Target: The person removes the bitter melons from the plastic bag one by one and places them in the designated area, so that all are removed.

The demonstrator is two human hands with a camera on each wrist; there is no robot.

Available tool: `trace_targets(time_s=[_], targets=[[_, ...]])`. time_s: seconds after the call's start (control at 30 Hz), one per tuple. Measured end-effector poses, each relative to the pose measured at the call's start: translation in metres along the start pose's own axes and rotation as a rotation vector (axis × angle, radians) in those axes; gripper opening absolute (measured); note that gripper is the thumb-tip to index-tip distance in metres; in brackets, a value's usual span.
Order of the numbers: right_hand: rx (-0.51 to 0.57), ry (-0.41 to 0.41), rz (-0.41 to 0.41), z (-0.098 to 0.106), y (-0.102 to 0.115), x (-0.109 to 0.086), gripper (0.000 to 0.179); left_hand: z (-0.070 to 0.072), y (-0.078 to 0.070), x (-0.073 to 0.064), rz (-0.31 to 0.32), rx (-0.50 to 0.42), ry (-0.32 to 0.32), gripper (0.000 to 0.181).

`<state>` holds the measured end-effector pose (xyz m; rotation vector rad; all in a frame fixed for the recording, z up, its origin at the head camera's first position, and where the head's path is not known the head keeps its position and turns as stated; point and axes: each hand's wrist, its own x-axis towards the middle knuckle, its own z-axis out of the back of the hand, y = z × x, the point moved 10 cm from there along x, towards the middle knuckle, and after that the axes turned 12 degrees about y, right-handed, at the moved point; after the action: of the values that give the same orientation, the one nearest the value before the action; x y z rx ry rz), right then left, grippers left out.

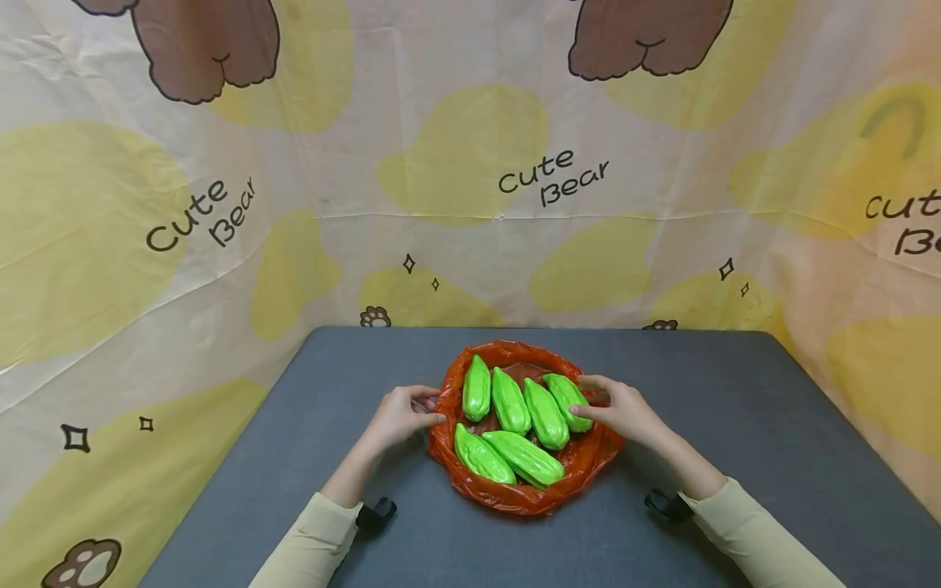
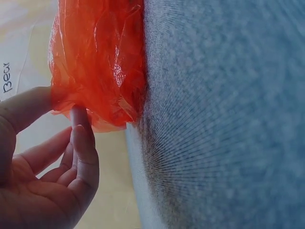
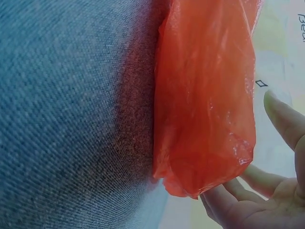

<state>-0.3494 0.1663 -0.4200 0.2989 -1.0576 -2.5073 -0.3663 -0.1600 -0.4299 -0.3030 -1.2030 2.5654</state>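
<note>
A red plastic bag (image 1: 507, 500), its rim spread into a round opening, sits on the grey table. Inside lie several glossy bright-green vegetables (image 1: 546, 413), long, ridged and tapered at one end. At the bag's left edge my left hand (image 1: 400, 415) pinches the plastic; in the left wrist view, thumb and fingertips (image 2: 83, 129) meet at its crumpled side. My right hand (image 1: 617, 408) is at the right edge, fingers loosely bent. Its thumb overlaps the rightmost vegetable in the head view. The right wrist view shows that thumb (image 3: 283, 117) apart from the bag, other fingertips hidden behind it.
The grey table (image 1: 353, 367) carries the bag near its middle. A patterned cloth (image 1: 456, 245) with "Cute Bear" lettering hangs behind and along the sides. Black straps (image 1: 376, 516) sit by both wrists, below light sleeves (image 1: 757, 531).
</note>
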Motion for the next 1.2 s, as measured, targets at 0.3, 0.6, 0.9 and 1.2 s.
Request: trace_targets(time_s=[0.3, 0.6, 0.9, 1.2], targets=[[0.015, 0.028, -0.046, -0.003, -0.005, 0.003, 0.068, -0.003, 0.001, -0.003, 0.006, -0.018, 0.02, 0.039], [-0.009, 0.064, -0.103, -0.006, -0.005, 0.008, 0.068, -0.002, 0.001, -0.003, 0.005, -0.019, 0.021, 0.038], [-0.012, 0.083, -0.124, -0.008, -0.007, 0.01, 0.066, -0.002, -0.001, -0.003, 0.007, -0.024, 0.015, 0.039], [-0.001, 0.085, -0.15, -0.009, -0.01, 0.011, 0.069, -0.003, -0.001, -0.003, -0.001, -0.024, 0.013, 0.038]])
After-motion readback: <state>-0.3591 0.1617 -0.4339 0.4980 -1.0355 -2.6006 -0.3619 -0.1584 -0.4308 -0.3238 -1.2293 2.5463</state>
